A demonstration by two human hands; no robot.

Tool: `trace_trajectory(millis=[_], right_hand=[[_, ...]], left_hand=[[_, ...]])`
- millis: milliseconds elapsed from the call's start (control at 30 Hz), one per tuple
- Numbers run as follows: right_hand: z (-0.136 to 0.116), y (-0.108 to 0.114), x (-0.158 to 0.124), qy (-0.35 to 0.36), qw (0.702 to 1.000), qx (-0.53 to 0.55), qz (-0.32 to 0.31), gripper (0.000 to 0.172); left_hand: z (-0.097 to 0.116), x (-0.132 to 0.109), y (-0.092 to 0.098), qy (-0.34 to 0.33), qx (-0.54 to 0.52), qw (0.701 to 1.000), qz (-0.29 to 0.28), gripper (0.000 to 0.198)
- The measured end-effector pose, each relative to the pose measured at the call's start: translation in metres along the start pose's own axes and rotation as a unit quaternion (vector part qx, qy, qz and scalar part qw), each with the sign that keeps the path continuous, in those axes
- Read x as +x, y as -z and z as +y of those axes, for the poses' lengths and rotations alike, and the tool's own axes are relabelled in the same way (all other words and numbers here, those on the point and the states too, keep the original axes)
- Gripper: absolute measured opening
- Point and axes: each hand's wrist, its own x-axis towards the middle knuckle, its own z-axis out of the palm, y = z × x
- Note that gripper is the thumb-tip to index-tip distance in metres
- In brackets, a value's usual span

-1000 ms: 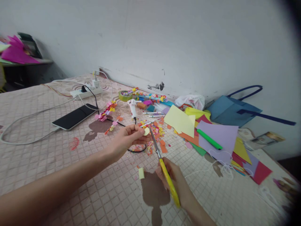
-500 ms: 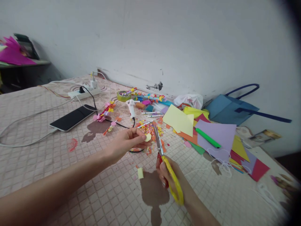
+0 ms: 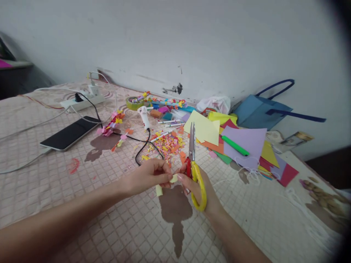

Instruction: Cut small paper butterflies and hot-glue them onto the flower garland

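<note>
Between the fingertips of my left hand [image 3: 153, 176] is a small pale yellow paper piece [image 3: 174, 178]. My right hand [image 3: 201, 188] pinches the other side of that piece with thumb and finger. Scissors [image 3: 192, 146] with one red and one yellow handle also sit in my right hand, blades pointing up and away, nearly closed. Just below my left fingers, a pale yellow paper strip [image 3: 159, 190] lies on the tablecloth. Beyond both hands is a heap of colourful paper scraps [image 3: 167, 145].
A white glue gun [image 3: 144, 117] with a black cord stands behind the scraps. Coloured paper sheets [image 3: 244, 144] with a green stick [image 3: 235, 145] lie right, near a blue bag [image 3: 263, 111]. At left are a phone [image 3: 70, 133] and a power strip [image 3: 82, 102].
My hands have come together, and my right fingers now touch the paper piece too. The scissors have turned more upright. The whole view has shifted slightly.
</note>
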Motion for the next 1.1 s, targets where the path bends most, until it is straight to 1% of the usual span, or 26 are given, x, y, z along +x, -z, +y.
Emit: trace_trajectory(millis=[167, 333, 433, 600, 700, 833, 1000, 1067, 1100], right_hand=[[-0.0017, -0.0009, 0.0009, -0.018, 1.0, -0.02, 0.0, 0.025], [-0.0041, -0.0031, 0.0013, -0.033, 0.998, -0.046, 0.004, 0.025], [-0.0024, -0.0032, 0.0011, -0.03, 0.999, -0.038, 0.0, 0.027], [0.0014, -0.0019, 0.0004, -0.008, 1.0, 0.006, -0.003, 0.028], [0.0013, -0.0029, 0.0002, -0.013, 1.0, -0.002, -0.006, 0.028], [0.0008, -0.0046, 0.0003, -0.02, 1.0, -0.017, -0.008, 0.026], [0.0016, -0.003, 0.0005, -0.014, 1.0, -0.02, 0.001, 0.027], [0.0021, -0.0017, 0.0001, 0.002, 1.0, -0.023, -0.004, 0.029], [0.0024, -0.0011, -0.0004, 0.009, 0.999, -0.031, -0.008, 0.031]], left_hand=[[-0.0033, -0.0003, -0.0034, -0.009, 0.033, 0.999, -0.01, 0.02], [-0.0016, -0.0004, -0.0038, 0.001, 0.031, 0.999, -0.013, 0.022], [-0.0009, -0.0001, -0.0034, 0.007, 0.029, 0.999, -0.013, 0.022], [0.0005, 0.0009, -0.0012, -0.001, 0.029, 0.999, 0.025, 0.024], [-0.0004, 0.0014, -0.0004, -0.014, 0.036, 0.999, 0.039, 0.024], [-0.0024, 0.0015, -0.0015, -0.026, 0.041, 0.998, 0.027, 0.024], [-0.0008, 0.001, -0.0015, -0.006, 0.046, 0.999, -0.008, 0.024], [0.0013, 0.001, 0.0001, -0.005, 0.034, 0.999, -0.003, 0.025], [0.0027, 0.001, 0.0011, -0.006, 0.024, 1.0, 0.009, 0.025]])
